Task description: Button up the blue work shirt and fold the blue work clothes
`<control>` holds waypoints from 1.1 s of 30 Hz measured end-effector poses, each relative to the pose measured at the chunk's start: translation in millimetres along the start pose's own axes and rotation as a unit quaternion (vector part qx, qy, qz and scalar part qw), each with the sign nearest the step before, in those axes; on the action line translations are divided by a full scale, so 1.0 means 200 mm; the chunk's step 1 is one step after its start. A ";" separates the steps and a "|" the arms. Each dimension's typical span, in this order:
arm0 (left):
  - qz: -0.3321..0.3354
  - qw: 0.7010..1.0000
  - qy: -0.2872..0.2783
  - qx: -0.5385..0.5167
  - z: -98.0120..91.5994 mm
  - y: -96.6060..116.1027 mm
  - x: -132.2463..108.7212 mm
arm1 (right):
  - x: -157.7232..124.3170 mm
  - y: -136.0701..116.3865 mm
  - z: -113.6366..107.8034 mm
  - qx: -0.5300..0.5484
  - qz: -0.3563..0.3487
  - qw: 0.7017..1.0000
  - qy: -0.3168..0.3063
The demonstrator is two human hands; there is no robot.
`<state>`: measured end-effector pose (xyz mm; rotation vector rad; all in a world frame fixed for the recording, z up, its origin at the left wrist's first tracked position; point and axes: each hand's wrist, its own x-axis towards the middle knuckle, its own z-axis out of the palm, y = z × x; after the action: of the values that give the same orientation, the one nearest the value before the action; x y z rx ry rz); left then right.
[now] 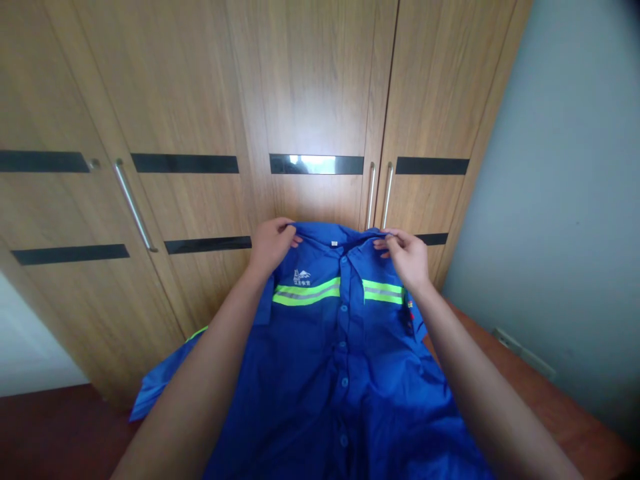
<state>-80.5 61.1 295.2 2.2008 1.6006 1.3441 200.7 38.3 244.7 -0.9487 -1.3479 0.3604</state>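
A blue work jacket (305, 360) hangs spread out in front of me, its front facing me and its collar at the top. Bright yellow-green reflective bands cross the chest, and a white printed logo (302, 277) sits above the left band. Down the middle runs a line of blue buttons. My left hand (275, 243) pinches the cloth by the collar's left end. At the right end, my right hand (405, 257) grips the other side in the same way. One sleeve (163, 380) sticks out at the lower left, partly behind my left forearm.
A wooden wardrobe (310, 80) with dark inlaid strips and long metal handles (135, 207) stands close ahead, its doors closed. To the right is a pale wall (560, 200) with a socket plate (523, 352) low down. The floor (540, 407) is reddish.
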 end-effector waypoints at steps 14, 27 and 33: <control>0.111 0.983 -0.078 0.121 0.16 -0.12 -0.02 | -0.04 0.17 -0.02 -0.171 -0.013 0.983 -0.063; 0.122 0.973 -0.188 -0.053 0.23 -0.21 -0.10 | -0.21 0.32 -0.04 0.042 0.124 0.938 -0.321; 0.094 0.946 -0.293 -0.100 0.18 -0.19 -0.12 | -0.16 0.36 0.05 -0.063 0.030 0.985 -0.156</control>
<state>-83.3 71.5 238.9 2.3560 1.0152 0.7253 204.7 62.7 168.6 -1.0708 -1.6450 0.4883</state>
